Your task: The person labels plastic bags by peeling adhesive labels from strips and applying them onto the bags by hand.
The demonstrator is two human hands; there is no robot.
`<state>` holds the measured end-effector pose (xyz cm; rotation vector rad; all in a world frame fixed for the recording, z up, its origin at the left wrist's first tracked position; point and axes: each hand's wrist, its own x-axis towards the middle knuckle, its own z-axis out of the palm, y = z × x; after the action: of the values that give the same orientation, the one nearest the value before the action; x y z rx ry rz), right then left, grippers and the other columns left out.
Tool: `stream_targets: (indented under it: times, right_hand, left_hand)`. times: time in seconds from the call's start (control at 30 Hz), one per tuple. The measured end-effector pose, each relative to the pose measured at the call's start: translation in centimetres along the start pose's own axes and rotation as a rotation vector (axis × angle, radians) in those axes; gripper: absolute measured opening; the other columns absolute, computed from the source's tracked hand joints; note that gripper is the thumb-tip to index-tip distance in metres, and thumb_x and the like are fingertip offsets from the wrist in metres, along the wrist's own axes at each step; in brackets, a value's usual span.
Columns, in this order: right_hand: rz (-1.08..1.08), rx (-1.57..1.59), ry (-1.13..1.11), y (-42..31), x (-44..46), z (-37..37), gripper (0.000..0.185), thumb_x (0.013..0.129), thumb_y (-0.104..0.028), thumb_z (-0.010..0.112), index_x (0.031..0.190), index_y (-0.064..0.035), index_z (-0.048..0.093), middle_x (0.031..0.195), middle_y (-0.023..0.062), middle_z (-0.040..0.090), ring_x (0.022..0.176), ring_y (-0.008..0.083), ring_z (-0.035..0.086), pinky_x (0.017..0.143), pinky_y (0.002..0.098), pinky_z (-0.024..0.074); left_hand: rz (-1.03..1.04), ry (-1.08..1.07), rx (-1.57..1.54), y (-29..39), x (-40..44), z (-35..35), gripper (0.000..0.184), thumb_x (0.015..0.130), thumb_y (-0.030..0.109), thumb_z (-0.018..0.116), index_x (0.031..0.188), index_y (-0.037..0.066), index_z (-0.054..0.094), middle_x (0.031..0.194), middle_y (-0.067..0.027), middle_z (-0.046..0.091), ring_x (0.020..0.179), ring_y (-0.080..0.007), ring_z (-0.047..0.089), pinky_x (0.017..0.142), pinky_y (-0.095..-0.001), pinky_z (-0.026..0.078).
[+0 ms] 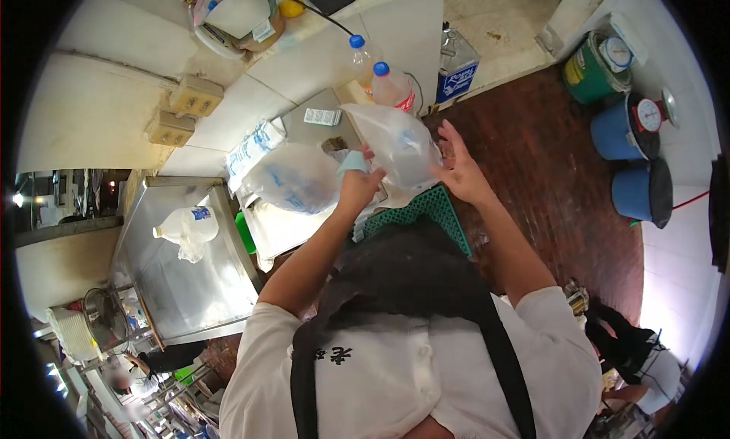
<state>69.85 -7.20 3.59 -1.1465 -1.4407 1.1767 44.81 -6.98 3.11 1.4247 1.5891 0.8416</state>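
A puffed-out clear plastic bag (399,146) with faint blue print stands between my two hands. My left hand (357,186) is at the bag's left side, its fingers closed around a small pale-blue piece (352,162) whose kind I cannot make out. On the bag's right side, my right hand (465,173) has its fingers spread, with the thumb side against the plastic. A second full, translucent bag (293,179) with blue lettering lies on the counter just left of my left hand.
Two blue-capped bottles (391,89) stand behind the bag. A green plastic crate (426,214) is below it. To the left, a steel table (190,279) carries a white jug (190,224). Lidded buckets (620,131) line the right wall. Other people work at both lower corners.
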Motion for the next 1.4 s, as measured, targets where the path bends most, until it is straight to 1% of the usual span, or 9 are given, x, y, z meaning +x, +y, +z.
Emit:
stream_targets:
  times: [0.17, 0.37, 0.47, 0.57, 0.67, 0.7, 0.9, 1.07, 1.4]
  right_hand:
    - [-0.163, -0.180, -0.191, 2.9, 1.5, 3.0, 0.092, 0.084, -0.023, 0.076, 0.152, 0.0036, 0.020, 0.144, 0.0290, 0.042, 0.136, 0.0384, 0.043, 0.110, 0.0421, 0.0364]
    - [0.187, -0.318, -0.181, 8.8, -1.1, 3.8, 0.068, 0.085, -0.022, 0.070, 0.140, 0.0054, 0.040, 0.134, 0.0307, 0.051, 0.122, 0.0473, 0.050, 0.100, 0.0471, 0.0438]
    - [0.163, -0.592, -0.151, 7.6, -2.1, 3.2, 0.058, 0.087, -0.021, 0.066, 0.135, 0.0038, 0.046, 0.123, 0.0301, 0.058, 0.112, 0.0463, 0.056, 0.094, 0.0487, 0.0467]
    - [0.449, -0.844, -0.295, 1.1, -3.4, 2.5, 0.053, 0.089, -0.025, 0.065, 0.132, 0.0018, 0.050, 0.119, 0.0276, 0.061, 0.109, 0.0416, 0.060, 0.093, 0.0474, 0.0477]
    - [0.418, -0.642, -0.758, -3.3, -3.2, 2.4, 0.047, 0.090, -0.031, 0.065, 0.123, 0.0014, 0.057, 0.116, 0.0231, 0.064, 0.106, 0.0371, 0.062, 0.093, 0.0460, 0.0483]
    - [0.298, -0.498, -0.650, -4.9, -3.5, 3.3, 0.042, 0.089, -0.027, 0.067, 0.120, 0.0006, 0.059, 0.112, 0.0208, 0.065, 0.103, 0.0351, 0.063, 0.091, 0.0437, 0.0487]
    - [-0.146, -0.014, -0.147, -14.6, -2.7, 12.4, 0.022, 0.089, -0.020, 0.070, 0.100, -0.0013, 0.065, 0.089, 0.0102, 0.066, 0.084, 0.0217, 0.060, 0.080, 0.0339, 0.0484]
    - [0.007, -0.037, -0.191, -17.1, -2.0, 15.1, 0.018, 0.088, -0.016, 0.071, 0.093, -0.0010, 0.064, 0.083, 0.0076, 0.064, 0.077, 0.0177, 0.058, 0.074, 0.0317, 0.0464]
    - [-0.327, -0.089, -0.065, -18.9, -2.1, 20.7, 0.023, 0.082, -0.007, 0.074, 0.105, -0.0059, 0.069, 0.091, 0.0082, 0.063, 0.084, 0.0235, 0.060, 0.079, 0.0357, 0.0477]
  left_hand:
    - [-0.205, -0.382, 0.075, -2.7, 1.9, 2.6, 0.050, 0.083, 0.020, 0.074, 0.121, -0.003, 0.050, 0.096, -0.0184, 0.065, 0.062, -0.0247, 0.066, 0.050, -0.0359, 0.054]
    - [-0.205, -0.379, 0.155, -3.5, 1.2, 2.2, 0.061, 0.084, 0.021, 0.073, 0.134, 0.000, 0.047, 0.104, -0.0194, 0.064, 0.054, -0.0229, 0.064, 0.049, -0.0364, 0.053]
    - [-0.056, -0.158, -0.043, -5.5, 0.5, 1.6, 0.062, 0.088, 0.019, 0.069, 0.141, -0.001, 0.043, 0.109, -0.0179, 0.064, 0.053, -0.0204, 0.061, 0.050, -0.0359, 0.052]
    - [-0.296, -0.210, -0.327, -0.9, -1.1, -2.1, 0.049, 0.099, 0.028, 0.054, 0.138, -0.002, 0.047, 0.120, -0.0160, 0.062, 0.065, -0.0188, 0.062, 0.059, -0.0333, 0.054]
    - [-0.198, -0.370, -0.653, 4.1, -3.5, -5.9, 0.053, 0.103, 0.037, 0.044, 0.136, -0.004, 0.049, 0.123, -0.0144, 0.062, 0.076, -0.0185, 0.062, 0.072, -0.0339, 0.055]
    - [-0.164, -0.387, -0.675, 4.8, -4.0, -6.6, 0.058, 0.104, 0.044, 0.039, 0.132, -0.004, 0.055, 0.126, -0.0129, 0.061, 0.093, -0.0217, 0.063, 0.089, -0.0363, 0.051]
    - [0.108, -0.359, -0.724, 9.5, -6.6, -10.5, 0.056, 0.106, 0.042, 0.036, 0.125, -0.003, 0.063, 0.127, -0.0119, 0.063, 0.118, -0.0246, 0.058, 0.102, -0.0364, 0.044]
    - [-0.094, -0.167, -0.711, 8.9, -7.6, -15.8, 0.038, 0.100, 0.033, 0.056, 0.112, -0.001, 0.068, 0.107, -0.0102, 0.070, 0.098, -0.0188, 0.065, 0.091, -0.0331, 0.050]
    - [-0.218, -0.180, -0.887, 8.1, -9.1, -21.3, 0.022, 0.095, 0.024, 0.066, 0.101, 0.003, 0.070, 0.095, -0.0049, 0.071, 0.086, -0.0120, 0.065, 0.079, -0.0280, 0.050]
